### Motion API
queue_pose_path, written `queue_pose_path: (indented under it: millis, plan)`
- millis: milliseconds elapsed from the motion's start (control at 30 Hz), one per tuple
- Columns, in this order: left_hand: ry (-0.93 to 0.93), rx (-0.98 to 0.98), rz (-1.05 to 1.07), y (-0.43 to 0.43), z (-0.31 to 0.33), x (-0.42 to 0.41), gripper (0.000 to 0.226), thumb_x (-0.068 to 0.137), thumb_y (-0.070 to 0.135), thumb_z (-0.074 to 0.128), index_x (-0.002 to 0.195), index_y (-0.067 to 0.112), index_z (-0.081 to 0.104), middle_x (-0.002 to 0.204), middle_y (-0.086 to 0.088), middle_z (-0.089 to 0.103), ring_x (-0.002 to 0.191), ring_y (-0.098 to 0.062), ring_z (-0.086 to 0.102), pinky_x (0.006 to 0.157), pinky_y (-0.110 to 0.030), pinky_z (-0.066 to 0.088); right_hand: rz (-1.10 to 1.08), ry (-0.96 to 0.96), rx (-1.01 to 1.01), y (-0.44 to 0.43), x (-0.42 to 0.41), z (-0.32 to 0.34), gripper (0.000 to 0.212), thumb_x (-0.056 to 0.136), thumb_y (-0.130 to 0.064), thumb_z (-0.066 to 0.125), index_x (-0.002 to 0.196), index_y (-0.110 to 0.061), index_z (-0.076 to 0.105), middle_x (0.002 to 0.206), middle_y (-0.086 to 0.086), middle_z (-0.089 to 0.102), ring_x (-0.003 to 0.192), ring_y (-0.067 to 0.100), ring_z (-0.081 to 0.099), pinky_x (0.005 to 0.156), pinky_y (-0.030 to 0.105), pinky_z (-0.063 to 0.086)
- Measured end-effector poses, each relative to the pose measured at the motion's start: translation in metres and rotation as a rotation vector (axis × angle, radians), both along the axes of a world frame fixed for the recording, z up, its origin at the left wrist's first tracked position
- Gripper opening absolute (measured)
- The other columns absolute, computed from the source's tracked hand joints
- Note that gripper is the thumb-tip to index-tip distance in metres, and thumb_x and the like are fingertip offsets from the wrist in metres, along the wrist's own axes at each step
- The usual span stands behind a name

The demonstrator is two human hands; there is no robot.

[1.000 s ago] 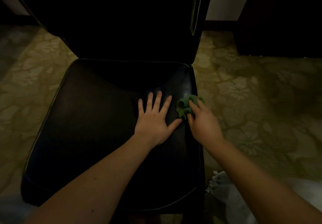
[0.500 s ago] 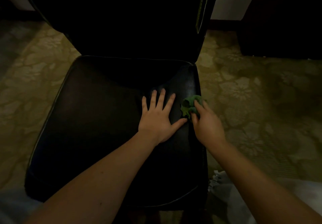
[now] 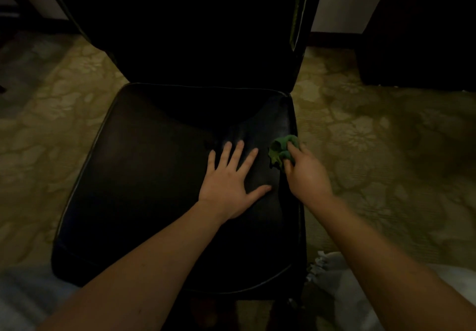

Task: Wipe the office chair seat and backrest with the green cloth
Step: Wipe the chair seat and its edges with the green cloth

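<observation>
A black leather chair seat [image 3: 144, 181] fills the middle of the view, with its dark backrest [image 3: 195, 34] rising behind it. My left hand [image 3: 229, 183] lies flat on the seat's right half, fingers spread and straight. A crumpled green cloth [image 3: 279, 151] sits at the seat's right edge. My right hand [image 3: 306, 173] holds the cloth, fingers curled over it and pressing it against the seat's edge. Part of the cloth is hidden under that hand.
Patterned beige carpet [image 3: 373, 155] surrounds the chair on both sides. Dark furniture [image 3: 425, 29] stands at the back right. White fabric [image 3: 342, 284] lies near the seat's front right corner, and more pale fabric shows at the bottom left.
My right hand and the cloth have shifted slightly along the seat's right edge. The left hand has stayed flat in the same spot on the seat.
</observation>
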State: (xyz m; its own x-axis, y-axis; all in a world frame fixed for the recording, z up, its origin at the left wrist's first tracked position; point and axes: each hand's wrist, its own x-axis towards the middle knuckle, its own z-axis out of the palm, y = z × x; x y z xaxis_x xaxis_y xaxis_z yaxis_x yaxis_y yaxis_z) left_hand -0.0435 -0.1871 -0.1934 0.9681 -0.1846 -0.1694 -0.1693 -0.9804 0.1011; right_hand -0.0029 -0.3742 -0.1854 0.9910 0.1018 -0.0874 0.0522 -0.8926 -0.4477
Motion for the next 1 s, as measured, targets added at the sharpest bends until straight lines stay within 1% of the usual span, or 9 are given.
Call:
queue_pose_path:
  millis: [100, 200, 333, 433, 533, 633, 700, 867, 1000]
  plan:
    - [0.028, 0.011, -0.008, 0.000, 0.002, 0.000, 0.090, 0.084, 0.087, 0.008, 0.157, 0.040, -0.014, 0.168, 0.001, -0.015, 0.154, -0.026, -0.015, 0.123, -0.055, -0.006, 0.014, 0.024, -0.063, 0.000, -0.024, -0.002, 0.052, 0.102, -0.024, 0.046, 0.151, -0.012, 0.035, 0.158, 0.015, 0.031, 0.140, 0.030, 0.037, 0.112, 0.037, 0.035]
    - [0.062, 0.036, -0.020, 0.000, 0.009, 0.001, 0.090, 0.084, 0.087, 0.009, 0.157, 0.039, -0.014, 0.168, -0.001, -0.016, 0.154, -0.027, -0.015, 0.123, -0.056, -0.004, 0.010, 0.030, -0.058, 0.003, -0.016, 0.001, 0.051, 0.102, -0.024, 0.045, 0.150, -0.011, 0.035, 0.158, 0.015, 0.031, 0.138, 0.031, 0.040, 0.111, 0.039, 0.037]
    - [0.169, 0.069, -0.044, 0.001, 0.022, -0.010, 0.094, 0.081, 0.090, 0.017, 0.156, 0.042, -0.015, 0.167, -0.001, -0.020, 0.153, -0.029, -0.017, 0.120, -0.064, -0.001, -0.014, 0.017, -0.008, 0.009, 0.008, 0.004, 0.048, 0.101, -0.020, 0.046, 0.147, -0.007, 0.040, 0.153, 0.015, 0.036, 0.132, 0.033, 0.045, 0.107, 0.039, 0.038]
    - [0.256, 0.032, -0.015, -0.001, 0.028, -0.020, 0.093, 0.082, 0.089, 0.026, 0.155, 0.046, -0.014, 0.166, 0.002, -0.024, 0.152, -0.030, -0.021, 0.116, -0.072, -0.002, -0.025, 0.010, 0.019, 0.009, 0.004, 0.004, 0.048, 0.101, -0.019, 0.047, 0.147, -0.007, 0.040, 0.155, 0.016, 0.035, 0.134, 0.034, 0.044, 0.108, 0.039, 0.038]
    - [0.309, 0.023, -0.010, -0.002, 0.031, -0.016, 0.093, 0.083, 0.087, 0.031, 0.154, 0.047, -0.013, 0.165, 0.002, -0.025, 0.152, -0.032, -0.023, 0.114, -0.074, -0.002, -0.008, 0.033, -0.009, 0.004, -0.016, 0.003, 0.050, 0.102, -0.022, 0.046, 0.149, -0.010, 0.038, 0.157, 0.016, 0.032, 0.138, 0.034, 0.039, 0.110, 0.040, 0.037]
    - [0.305, 0.020, -0.016, -0.002, 0.031, -0.016, 0.093, 0.082, 0.087, 0.030, 0.154, 0.048, -0.014, 0.165, 0.003, -0.025, 0.152, -0.031, -0.022, 0.114, -0.074, -0.001, 0.017, 0.050, -0.029, -0.001, -0.035, 0.001, 0.051, 0.102, -0.023, 0.045, 0.150, -0.011, 0.036, 0.158, 0.016, 0.030, 0.140, 0.033, 0.037, 0.111, 0.040, 0.037]
    - [0.303, 0.020, -0.014, -0.002, 0.031, -0.017, 0.093, 0.082, 0.087, 0.030, 0.154, 0.048, -0.014, 0.165, 0.003, -0.025, 0.152, -0.031, -0.022, 0.115, -0.073, -0.001, 0.024, 0.048, -0.031, -0.002, -0.031, 0.001, 0.051, 0.101, -0.023, 0.045, 0.150, -0.011, 0.036, 0.158, 0.016, 0.031, 0.139, 0.032, 0.038, 0.111, 0.039, 0.038]
    - [0.293, 0.022, 0.014, -0.004, 0.029, -0.016, 0.094, 0.081, 0.089, 0.030, 0.154, 0.049, -0.012, 0.166, 0.005, -0.023, 0.152, -0.030, -0.021, 0.115, -0.072, -0.003, 0.021, 0.024, -0.003, 0.001, -0.001, 0.004, 0.048, 0.101, -0.020, 0.047, 0.147, -0.008, 0.041, 0.155, 0.016, 0.035, 0.130, 0.035, 0.048, 0.104, 0.038, 0.041]
    - [0.315, 0.027, 0.024, -0.007, 0.031, -0.012, 0.094, 0.080, 0.089, 0.031, 0.154, 0.049, -0.012, 0.166, 0.004, -0.023, 0.152, -0.031, -0.022, 0.115, -0.073, -0.002, 0.043, 0.046, -0.047, -0.004, -0.012, 0.002, 0.051, 0.101, -0.024, 0.046, 0.150, -0.012, 0.037, 0.153, 0.015, 0.037, 0.128, 0.034, 0.050, 0.101, 0.039, 0.044]
